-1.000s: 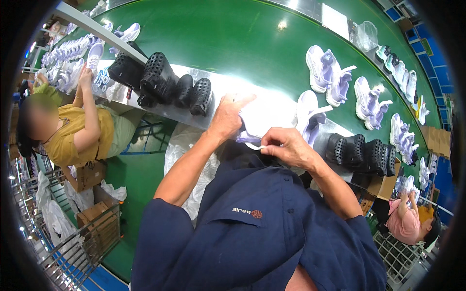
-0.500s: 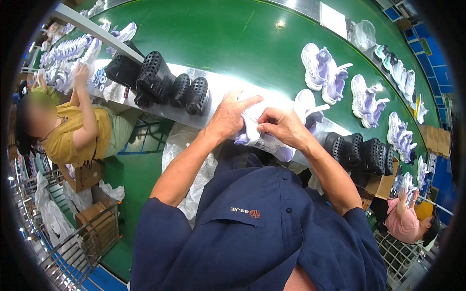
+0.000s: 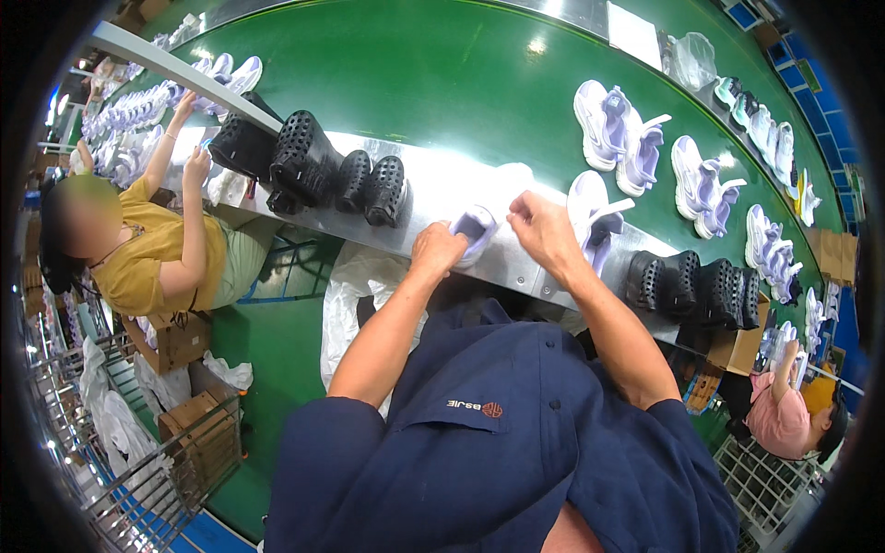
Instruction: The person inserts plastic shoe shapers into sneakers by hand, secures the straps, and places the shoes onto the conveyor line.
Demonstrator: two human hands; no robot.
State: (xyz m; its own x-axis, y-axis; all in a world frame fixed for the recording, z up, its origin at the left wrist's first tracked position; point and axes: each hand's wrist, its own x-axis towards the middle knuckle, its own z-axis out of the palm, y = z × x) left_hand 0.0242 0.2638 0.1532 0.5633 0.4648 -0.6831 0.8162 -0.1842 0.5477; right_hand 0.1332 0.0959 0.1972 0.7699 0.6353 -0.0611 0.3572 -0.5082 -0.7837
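The left hand (image 3: pixel 438 249) grips a white-lilac shoe (image 3: pixel 475 230) at the near edge of the steel ledge (image 3: pixel 433 184). The right hand (image 3: pixel 544 230) pinches something just right of it; another shoe (image 3: pixel 590 207) lies beside, black clogs (image 3: pixel 341 170) left.

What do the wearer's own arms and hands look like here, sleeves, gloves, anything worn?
Both hands are bare: no gloves on the left hand or the right hand, and no ring, watch or band shows. The forearms are uncovered too. The person wears a dark navy short-sleeved shirt with buttons down the front and a small orange and white emblem on the chest.
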